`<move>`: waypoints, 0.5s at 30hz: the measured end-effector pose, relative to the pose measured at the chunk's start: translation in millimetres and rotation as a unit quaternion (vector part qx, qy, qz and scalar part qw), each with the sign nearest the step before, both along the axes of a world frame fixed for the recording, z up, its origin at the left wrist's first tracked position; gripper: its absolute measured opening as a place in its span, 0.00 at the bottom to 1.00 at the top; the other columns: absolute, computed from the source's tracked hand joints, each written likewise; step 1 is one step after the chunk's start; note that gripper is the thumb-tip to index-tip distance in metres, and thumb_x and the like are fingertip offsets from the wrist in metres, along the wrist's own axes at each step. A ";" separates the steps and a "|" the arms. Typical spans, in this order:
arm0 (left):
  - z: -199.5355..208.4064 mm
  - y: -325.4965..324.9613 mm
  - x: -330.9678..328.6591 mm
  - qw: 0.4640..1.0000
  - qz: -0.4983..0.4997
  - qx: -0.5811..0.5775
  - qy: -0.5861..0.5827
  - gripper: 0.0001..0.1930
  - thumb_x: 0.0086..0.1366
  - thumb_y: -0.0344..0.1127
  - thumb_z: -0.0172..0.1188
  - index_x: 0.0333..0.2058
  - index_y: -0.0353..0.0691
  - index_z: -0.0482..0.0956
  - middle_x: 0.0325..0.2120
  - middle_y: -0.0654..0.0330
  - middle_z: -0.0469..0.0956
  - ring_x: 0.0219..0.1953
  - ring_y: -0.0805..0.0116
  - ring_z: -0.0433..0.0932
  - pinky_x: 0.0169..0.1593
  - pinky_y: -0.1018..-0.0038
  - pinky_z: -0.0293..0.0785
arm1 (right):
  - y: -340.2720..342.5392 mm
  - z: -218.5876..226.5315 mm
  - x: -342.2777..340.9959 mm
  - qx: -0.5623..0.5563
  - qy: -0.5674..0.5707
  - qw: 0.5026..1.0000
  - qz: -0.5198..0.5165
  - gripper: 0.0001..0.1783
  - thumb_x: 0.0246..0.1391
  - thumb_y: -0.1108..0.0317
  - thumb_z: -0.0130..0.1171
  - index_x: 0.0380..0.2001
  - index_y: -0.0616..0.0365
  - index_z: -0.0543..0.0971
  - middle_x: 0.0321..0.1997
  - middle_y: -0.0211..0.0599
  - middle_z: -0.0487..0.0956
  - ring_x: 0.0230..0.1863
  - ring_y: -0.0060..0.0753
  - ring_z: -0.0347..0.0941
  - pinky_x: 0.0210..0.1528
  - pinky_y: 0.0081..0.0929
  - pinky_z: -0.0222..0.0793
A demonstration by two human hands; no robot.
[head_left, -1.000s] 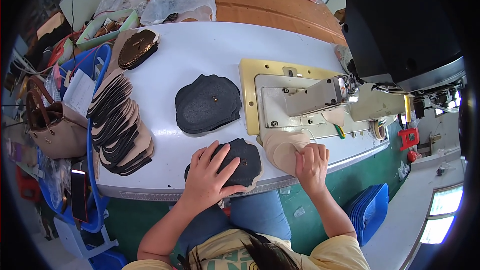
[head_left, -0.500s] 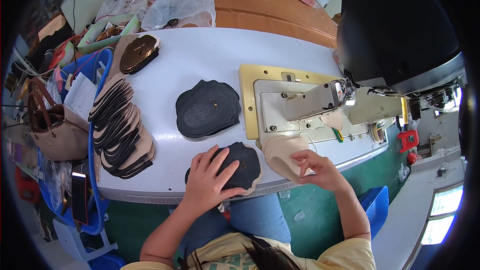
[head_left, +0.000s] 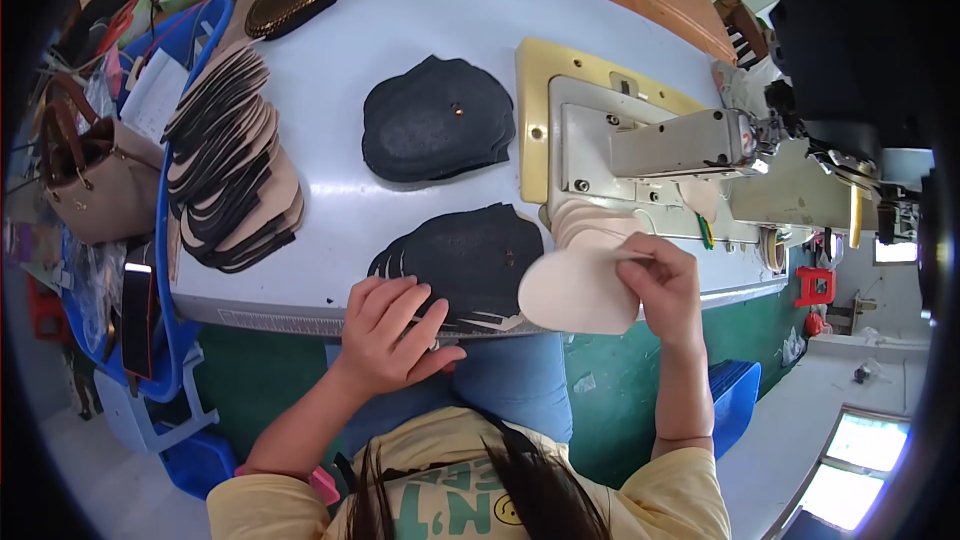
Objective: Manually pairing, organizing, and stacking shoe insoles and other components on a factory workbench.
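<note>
A pale piece in the right hand, right at the table's front edge!
The right hand [head_left: 665, 285] has its thumb and fingers closed on the rim of the cream piece [head_left: 572, 292], just in front of the pale pile [head_left: 592, 218] beside the sewing machine [head_left: 680, 145]. Over on the left, the left hand [head_left: 385, 337] is loosely open, fingers spread at the near black stack [head_left: 465, 255] on the table [head_left: 325, 130]; whether they touch, can't tell.
</note>
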State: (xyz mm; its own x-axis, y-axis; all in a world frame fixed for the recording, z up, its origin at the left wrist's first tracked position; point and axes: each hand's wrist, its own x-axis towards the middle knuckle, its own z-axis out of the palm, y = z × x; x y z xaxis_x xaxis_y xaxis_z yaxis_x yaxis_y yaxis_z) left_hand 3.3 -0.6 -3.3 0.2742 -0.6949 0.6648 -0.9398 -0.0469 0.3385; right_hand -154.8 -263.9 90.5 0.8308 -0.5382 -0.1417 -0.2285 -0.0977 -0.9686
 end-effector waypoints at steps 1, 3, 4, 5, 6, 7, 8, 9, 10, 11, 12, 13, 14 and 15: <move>-3.2 0.8 -2.7 1.000 0.000 0.014 -0.001 0.25 0.54 0.53 0.66 0.43 0.42 0.78 0.46 0.53 0.73 0.48 0.54 0.72 0.46 0.58 0.70 | 0.8 -10.0 5.9 -0.011 -0.012 1.000 -0.005 0.11 0.52 0.84 0.54 0.41 0.69 0.76 0.37 0.33 0.77 0.37 0.21 0.74 0.40 0.16 0.71; -4.8 2.3 -8.4 1.000 0.012 0.014 0.007 0.25 0.53 0.53 0.66 0.44 0.42 0.78 0.46 0.53 0.72 0.49 0.54 0.72 0.46 0.58 0.70 | 11.8 -16.2 29.9 0.015 -0.008 1.000 0.002 0.12 0.52 0.84 0.55 0.42 0.69 0.75 0.38 0.33 0.78 0.37 0.21 0.75 0.40 0.16 0.71; -5.2 2.3 -10.3 1.000 0.018 0.008 0.008 0.24 0.53 0.52 0.66 0.44 0.42 0.78 0.47 0.53 0.72 0.49 0.54 0.71 0.47 0.58 0.71 | 17.3 -17.7 40.0 0.035 -0.010 0.999 0.003 0.13 0.53 0.83 0.55 0.43 0.68 0.75 0.39 0.34 0.78 0.38 0.20 0.75 0.40 0.16 0.72; -7.0 2.6 -11.4 1.000 0.026 0.009 0.006 0.24 0.54 0.52 0.66 0.44 0.43 0.78 0.47 0.53 0.73 0.50 0.55 0.71 0.48 0.58 0.70 | 20.6 -20.2 46.7 0.049 0.017 0.999 0.017 0.14 0.53 0.81 0.56 0.45 0.67 0.74 0.40 0.34 0.79 0.38 0.18 0.75 0.40 0.15 0.72; -7.8 3.5 -12.2 0.999 0.030 0.014 0.010 0.24 0.54 0.52 0.66 0.44 0.43 0.78 0.47 0.53 0.73 0.50 0.55 0.71 0.48 0.58 0.70 | 25.4 -22.1 52.1 0.054 0.020 0.998 0.021 0.14 0.53 0.81 0.56 0.45 0.67 0.74 0.40 0.34 0.79 0.38 0.18 0.75 0.40 0.15 0.72; -8.0 4.6 -12.6 0.999 0.034 0.017 0.010 0.23 0.54 0.52 0.66 0.44 0.44 0.78 0.47 0.53 0.73 0.50 0.56 0.71 0.49 0.58 0.69 | 30.5 -23.6 57.2 0.039 0.033 0.998 0.042 0.14 0.54 0.80 0.57 0.45 0.67 0.74 0.39 0.34 0.79 0.38 0.17 0.75 0.39 0.15 0.72; -8.1 3.4 -13.0 0.999 0.035 0.017 0.011 0.23 0.54 0.52 0.66 0.44 0.45 0.79 0.47 0.54 0.73 0.49 0.56 0.72 0.49 0.58 0.69 | 33.3 -24.1 60.4 0.020 0.045 0.997 0.061 0.13 0.54 0.79 0.58 0.44 0.67 0.75 0.39 0.34 0.79 0.37 0.17 0.75 0.39 0.14 0.72; -9.1 1.9 -13.7 0.999 0.042 0.013 0.009 0.22 0.54 0.52 0.66 0.43 0.46 0.80 0.47 0.55 0.73 0.49 0.57 0.72 0.49 0.60 0.68 | 35.0 -25.6 62.7 0.021 0.048 0.997 0.063 0.13 0.54 0.79 0.58 0.44 0.67 0.75 0.39 0.34 0.79 0.37 0.17 0.75 0.39 0.14 0.72; -9.3 1.5 -14.7 0.999 0.044 0.014 0.012 0.22 0.54 0.52 0.66 0.43 0.46 0.80 0.47 0.55 0.73 0.49 0.57 0.72 0.49 0.60 0.68 | 36.3 -27.2 64.9 0.027 0.048 0.997 0.062 0.14 0.54 0.78 0.59 0.44 0.67 0.75 0.38 0.34 0.79 0.37 0.16 0.75 0.38 0.13 0.71; -9.3 2.1 -15.6 0.999 0.048 0.018 0.013 0.22 0.54 0.52 0.66 0.42 0.47 0.80 0.46 0.55 0.73 0.49 0.58 0.72 0.47 0.62 0.68 | 37.2 -28.9 66.6 0.034 0.048 0.996 0.061 0.14 0.54 0.78 0.60 0.44 0.67 0.75 0.38 0.34 0.79 0.37 0.16 0.75 0.38 0.13 0.71; -9.7 2.5 -16.0 0.998 0.051 0.023 0.014 0.21 0.54 0.52 0.66 0.42 0.47 0.80 0.46 0.55 0.74 0.49 0.58 0.73 0.46 0.63 0.68 | 37.0 -29.3 67.9 0.034 0.050 0.996 0.063 0.14 0.54 0.78 0.60 0.44 0.67 0.75 0.38 0.34 0.79 0.37 0.16 0.75 0.38 0.13 0.71; -11.2 2.1 -15.2 0.998 0.052 0.012 0.012 0.21 0.54 0.52 0.66 0.43 0.47 0.80 0.46 0.55 0.74 0.48 0.58 0.73 0.44 0.66 0.67 | 36.2 -29.0 68.9 0.041 0.049 0.996 0.064 0.14 0.54 0.78 0.60 0.44 0.67 0.75 0.38 0.34 0.79 0.37 0.15 0.75 0.37 0.12 0.71; -12.2 2.5 -15.4 0.998 0.053 0.012 0.014 0.21 0.54 0.52 0.66 0.43 0.47 0.80 0.46 0.55 0.74 0.48 0.58 0.73 0.44 0.66 0.67 | 36.2 -28.9 69.5 0.049 0.048 0.996 0.065 0.13 0.54 0.78 0.60 0.44 0.67 0.75 0.38 0.34 0.79 0.37 0.15 0.75 0.37 0.12 0.71; -13.1 2.9 -15.7 0.998 0.057 0.001 0.015 0.22 0.54 0.52 0.66 0.43 0.48 0.80 0.46 0.55 0.74 0.48 0.58 0.73 0.44 0.66 0.67 | 36.8 -29.3 70.4 0.049 0.050 0.995 0.066 0.13 0.54 0.78 0.60 0.44 0.67 0.75 0.38 0.34 0.79 0.37 0.15 0.75 0.37 0.12 0.71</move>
